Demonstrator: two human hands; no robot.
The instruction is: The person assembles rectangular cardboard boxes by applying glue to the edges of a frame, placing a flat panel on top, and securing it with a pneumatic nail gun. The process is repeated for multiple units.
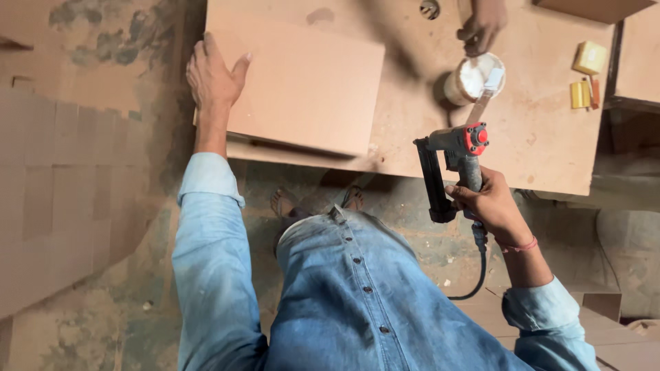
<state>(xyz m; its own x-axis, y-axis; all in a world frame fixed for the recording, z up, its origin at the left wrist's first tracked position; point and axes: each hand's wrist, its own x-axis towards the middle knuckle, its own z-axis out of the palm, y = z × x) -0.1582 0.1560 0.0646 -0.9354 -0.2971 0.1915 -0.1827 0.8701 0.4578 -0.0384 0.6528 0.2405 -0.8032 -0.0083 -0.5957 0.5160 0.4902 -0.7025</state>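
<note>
Brown board (302,86) under flat, open left hand (214,74); right hand (489,203) grips nail gun (454,168); yellow boxes (586,74) beyond.

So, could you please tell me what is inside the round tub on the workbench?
The round tub holds something white, with a flat stick leaning out over its rim. Another person's hand hovers above it. How deep the white stuff goes cannot be seen.
</note>
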